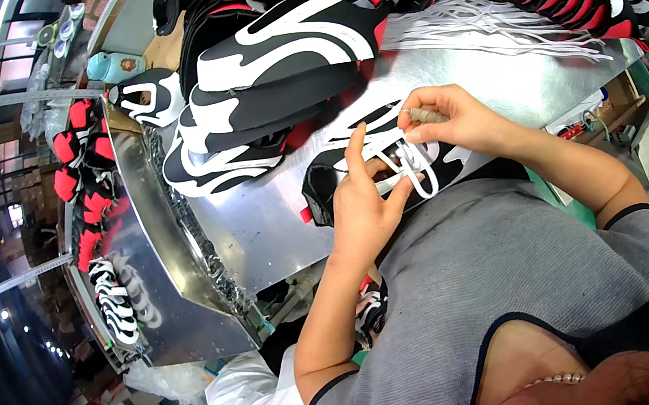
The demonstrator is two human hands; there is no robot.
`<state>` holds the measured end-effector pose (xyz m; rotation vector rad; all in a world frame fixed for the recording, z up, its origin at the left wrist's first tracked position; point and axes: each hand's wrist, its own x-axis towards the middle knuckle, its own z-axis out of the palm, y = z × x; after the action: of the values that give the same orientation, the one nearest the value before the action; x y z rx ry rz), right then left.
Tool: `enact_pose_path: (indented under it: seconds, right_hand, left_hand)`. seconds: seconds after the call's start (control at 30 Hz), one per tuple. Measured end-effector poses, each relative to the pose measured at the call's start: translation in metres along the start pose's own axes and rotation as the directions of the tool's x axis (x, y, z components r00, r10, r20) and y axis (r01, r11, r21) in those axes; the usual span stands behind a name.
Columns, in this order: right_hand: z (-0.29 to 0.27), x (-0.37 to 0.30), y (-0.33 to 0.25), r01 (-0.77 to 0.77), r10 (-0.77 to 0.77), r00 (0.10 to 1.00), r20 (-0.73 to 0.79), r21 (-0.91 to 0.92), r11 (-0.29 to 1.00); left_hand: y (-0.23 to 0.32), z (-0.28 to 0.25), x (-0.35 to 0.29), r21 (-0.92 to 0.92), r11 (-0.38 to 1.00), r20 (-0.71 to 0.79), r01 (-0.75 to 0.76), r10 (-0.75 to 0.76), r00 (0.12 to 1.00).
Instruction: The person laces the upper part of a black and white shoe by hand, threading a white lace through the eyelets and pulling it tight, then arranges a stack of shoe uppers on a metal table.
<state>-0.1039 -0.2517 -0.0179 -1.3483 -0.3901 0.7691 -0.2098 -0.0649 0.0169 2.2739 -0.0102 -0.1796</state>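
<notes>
On the smooth, shiny metal table, near its front edge with bare room leftward, lies a curved black-and-white shoe with a looped white lace, the right hand pinching a pale tool over it, the left hand spread there, its hold too hidden to tell.

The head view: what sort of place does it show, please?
Most likely a shoe factory or workshop. Many matching black, white and red shoe uppers are piled on a metal table, a bundle of white laces lies beside them, and a right hand holds a small tool.
</notes>
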Motion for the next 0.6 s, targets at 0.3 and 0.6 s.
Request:
enact_pose_path:
  seconds: [0.3,0.6]
  right_hand:
    - [0.023,0.030,-0.004,0.042,-0.060,0.998,-0.036,-0.383,0.923]
    - [0.040,0.039,0.000,0.154,-0.220,0.971,-0.089,-0.469,0.870]
  left_hand:
    - [-0.018,-0.016,-0.006,-0.709,0.657,0.195,0.256,-0.166,0.967]
    - [-0.023,0.024,0.000,0.215,0.975,-0.495,0.055,0.060,0.867]
